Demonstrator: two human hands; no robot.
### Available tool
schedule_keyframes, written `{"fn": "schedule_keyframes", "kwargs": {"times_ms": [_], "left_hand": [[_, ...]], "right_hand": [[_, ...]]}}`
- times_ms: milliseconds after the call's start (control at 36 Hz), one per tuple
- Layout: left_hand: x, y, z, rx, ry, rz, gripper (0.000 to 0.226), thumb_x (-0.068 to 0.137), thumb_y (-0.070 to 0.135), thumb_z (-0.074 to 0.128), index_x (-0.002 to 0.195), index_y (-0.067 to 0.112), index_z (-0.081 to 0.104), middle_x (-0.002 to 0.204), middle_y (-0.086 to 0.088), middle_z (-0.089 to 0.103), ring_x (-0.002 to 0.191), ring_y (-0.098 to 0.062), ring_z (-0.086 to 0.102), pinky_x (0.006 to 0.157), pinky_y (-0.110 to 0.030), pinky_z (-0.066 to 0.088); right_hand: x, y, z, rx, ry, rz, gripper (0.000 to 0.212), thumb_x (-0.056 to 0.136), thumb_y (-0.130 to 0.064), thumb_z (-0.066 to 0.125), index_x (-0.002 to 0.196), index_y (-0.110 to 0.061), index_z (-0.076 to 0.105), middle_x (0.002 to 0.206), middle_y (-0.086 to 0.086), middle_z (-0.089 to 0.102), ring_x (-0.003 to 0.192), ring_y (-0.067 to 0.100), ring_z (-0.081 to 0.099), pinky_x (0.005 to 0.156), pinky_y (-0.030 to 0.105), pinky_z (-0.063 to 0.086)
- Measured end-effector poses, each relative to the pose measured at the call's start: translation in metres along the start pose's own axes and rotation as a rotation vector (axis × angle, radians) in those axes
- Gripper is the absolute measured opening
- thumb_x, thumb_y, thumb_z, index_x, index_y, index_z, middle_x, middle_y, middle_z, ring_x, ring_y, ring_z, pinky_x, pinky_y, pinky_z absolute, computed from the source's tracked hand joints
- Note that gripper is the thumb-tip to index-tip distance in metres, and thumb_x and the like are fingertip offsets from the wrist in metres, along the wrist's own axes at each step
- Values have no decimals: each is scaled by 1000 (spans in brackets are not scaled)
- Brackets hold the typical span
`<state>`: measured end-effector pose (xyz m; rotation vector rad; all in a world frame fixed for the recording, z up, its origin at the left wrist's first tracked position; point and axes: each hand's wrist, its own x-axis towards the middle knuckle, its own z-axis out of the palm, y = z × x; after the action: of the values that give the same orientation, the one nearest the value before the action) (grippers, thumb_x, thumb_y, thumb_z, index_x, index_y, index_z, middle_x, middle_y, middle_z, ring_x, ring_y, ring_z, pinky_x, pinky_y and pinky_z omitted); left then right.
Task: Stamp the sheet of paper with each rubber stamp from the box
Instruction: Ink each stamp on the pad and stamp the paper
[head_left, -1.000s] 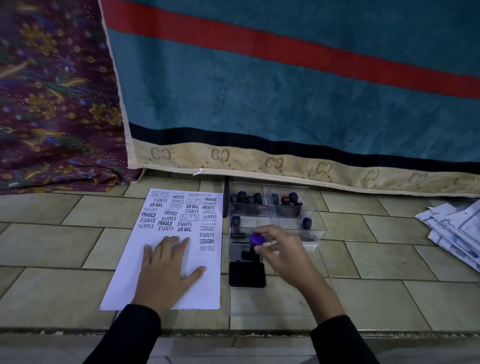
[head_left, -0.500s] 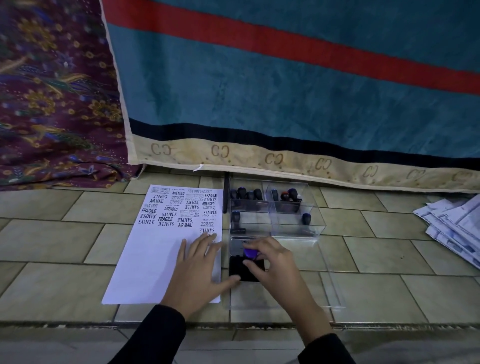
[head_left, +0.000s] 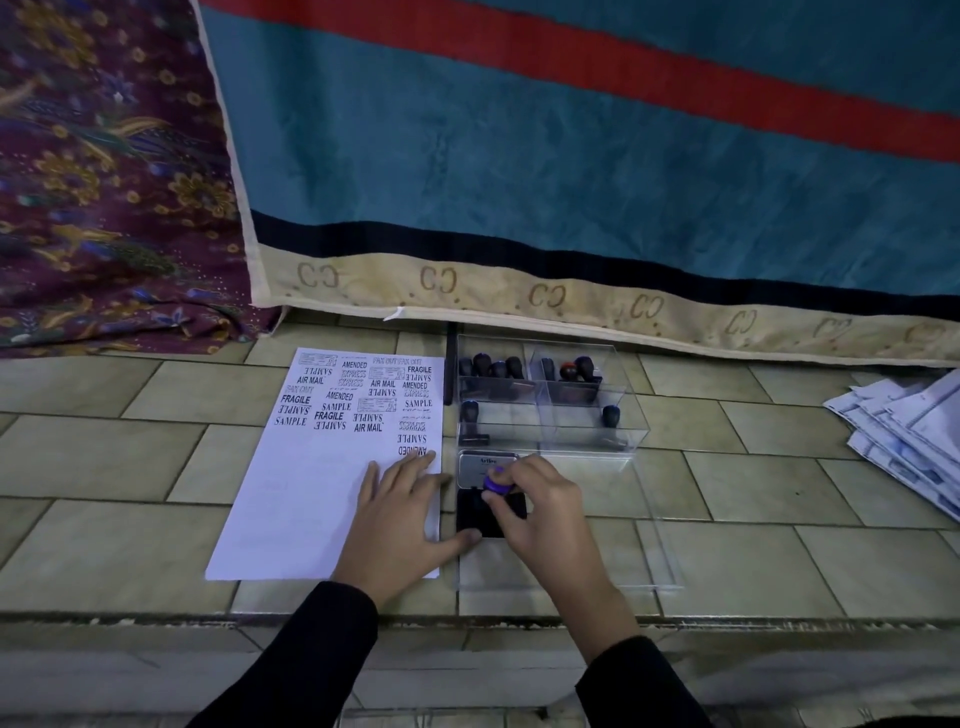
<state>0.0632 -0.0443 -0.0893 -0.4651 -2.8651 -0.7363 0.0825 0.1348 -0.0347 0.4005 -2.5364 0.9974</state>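
A white sheet of paper (head_left: 291, 499) lies on the tiled floor, its upper part covered with black stamped words. My left hand (head_left: 400, 525) rests flat on the sheet's lower right corner, thumb touching the black ink pad (head_left: 475, 514). My right hand (head_left: 540, 504) grips a stamp with a purple knob (head_left: 493, 482) and presses it on the ink pad. Behind the pad stands a clear plastic box (head_left: 631, 415) with compartments holding several dark-handled stamps (head_left: 493, 368).
The ink pad's open metal lid (head_left: 485, 464) stands behind the pad. The box's clear lid (head_left: 644, 561) lies flat at my right wrist. A pile of printed papers (head_left: 904, 426) lies at the right. A teal and red mattress (head_left: 571, 171) and patterned cloth (head_left: 104, 182) border the back.
My right hand brought the purple-knobbed stamp from the box down onto the ink pad. My left hand slid from mid-sheet to the sheet's right edge beside the pad.
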Motion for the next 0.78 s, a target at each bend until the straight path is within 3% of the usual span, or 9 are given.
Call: {"fn": "schedule_keyframes", "kwargs": {"times_ms": [167,306,417,528,611,667,778], "left_hand": [[-13,3,8,15,-26,-18,81,66,86,40,126,33,49,150,10,31,141,-8,18,118,-44,3],[-13,1,8,3,-10,-24,80,66,84,43,126,32,50,149,9,34,140,-9,22,118,-45,5],[-10,4,1,-28,-70,-35,85,65,84,40,134,33,42,149,11,32,140,-8,20,118,-42,2],[-1,-1,-15,-204,-5,-72,71,76,73,38,133,31,43,142,9,43,131,-11,35,114,-40,22],[2,-22,-23,-145,99,-97,59,86,59,36,131,22,48,141,3,47,129,-17,41,110,-45,30],[2,-38,-25,-63,153,-154,49,92,48,38,131,20,48,142,0,47,131,-21,40,112,-49,26],[-1,-58,-23,46,131,-301,42,97,31,40,138,21,41,152,0,32,144,-18,17,115,-51,6]], "right_hand": [[-22,1,-1,-30,-47,13,13,72,-6,77,78,-8,66,81,2,64,74,6,61,69,6,45],[-13,3,2,-12,-39,42,10,75,-7,75,82,-7,68,85,6,66,75,15,66,70,30,58],[-6,4,2,-9,-64,55,11,75,-7,75,84,-7,68,87,6,67,75,16,65,70,34,59],[-18,5,1,2,-67,20,12,77,-8,75,86,-9,66,89,3,66,80,12,66,73,28,58],[-13,4,1,-26,-72,33,12,79,-11,73,90,-9,66,91,3,67,80,14,65,74,31,58],[-7,1,2,-40,-81,37,13,81,-12,71,93,-10,66,92,4,67,79,16,65,73,34,57],[8,-12,11,14,-36,12,15,81,-13,71,95,-13,64,93,1,65,78,15,64,70,33,57]]}}
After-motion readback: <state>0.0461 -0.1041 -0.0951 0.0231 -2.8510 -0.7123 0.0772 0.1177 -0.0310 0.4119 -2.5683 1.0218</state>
